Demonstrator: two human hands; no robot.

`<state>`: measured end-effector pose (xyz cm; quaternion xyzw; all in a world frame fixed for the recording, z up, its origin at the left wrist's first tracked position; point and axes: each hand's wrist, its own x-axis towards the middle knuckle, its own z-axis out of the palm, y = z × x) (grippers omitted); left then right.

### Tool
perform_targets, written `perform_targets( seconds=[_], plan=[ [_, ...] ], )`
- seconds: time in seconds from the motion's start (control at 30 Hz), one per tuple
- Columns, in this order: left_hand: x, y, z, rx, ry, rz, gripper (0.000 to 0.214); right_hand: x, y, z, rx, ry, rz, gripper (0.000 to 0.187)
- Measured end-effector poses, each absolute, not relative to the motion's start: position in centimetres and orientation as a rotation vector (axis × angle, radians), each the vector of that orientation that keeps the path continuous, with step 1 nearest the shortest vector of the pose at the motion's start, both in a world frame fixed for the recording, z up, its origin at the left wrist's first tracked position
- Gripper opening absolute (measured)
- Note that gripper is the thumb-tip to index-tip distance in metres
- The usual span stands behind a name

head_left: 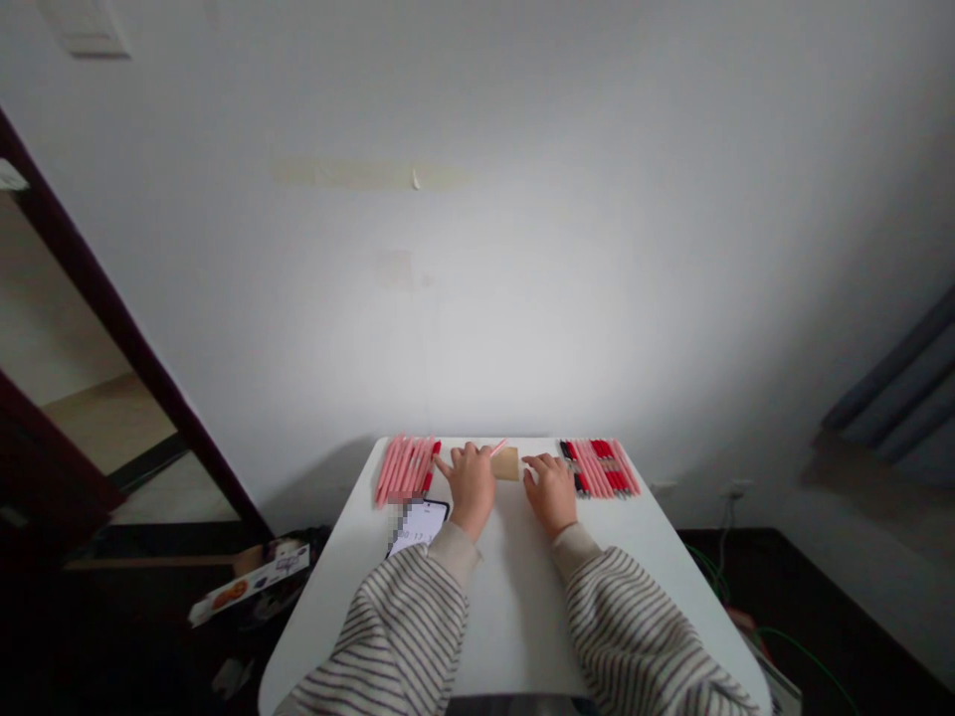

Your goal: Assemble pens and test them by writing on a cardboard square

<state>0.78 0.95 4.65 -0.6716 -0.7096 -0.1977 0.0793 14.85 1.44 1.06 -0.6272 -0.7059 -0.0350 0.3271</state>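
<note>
My left hand [472, 484] is over the far part of the white table, little finger spread out to the left. A pink pen [499, 447] sticks out at its fingertips, slanting up to the right; the fingers cover the rest of it. Just right of that hand lies a small tan rectangle [508, 464], which looks like card or paper. On its other side my right hand [552, 491] has thumb and forefinger apart, with nothing visible between them. Its outer fingers are near a row of pink, red and black pens [601, 469].
At the table's far left corner lies a bunch of pink pens [403, 467], with red ones at its right edge. A phone [422, 524] with a lit screen lies in front of them. Behind the white table [507, 617] rises a wall [522, 298].
</note>
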Motion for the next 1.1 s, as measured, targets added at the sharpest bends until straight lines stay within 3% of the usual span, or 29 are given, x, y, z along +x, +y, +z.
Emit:
perform_targets(
  seconds=[0.43,0.7,1.1],
  plan=[
    [2.8,-0.4,1.6,-2.249,-2.056,-0.676,0.04,16.9,1.4,-0.4,-1.545,-1.895,-0.113,0.034],
    [2.0,-0.3,0.8,-2.249,-2.035,-0.812,0.041,17.1,1.7,-1.4,-1.464,-1.913,0.006,0.02],
    [1.9,-0.3,1.0,-2.24,-2.067,-1.032,0.028,17.0,2.0,-1.9,-1.381,-1.818,0.095,0.017]
  ],
)
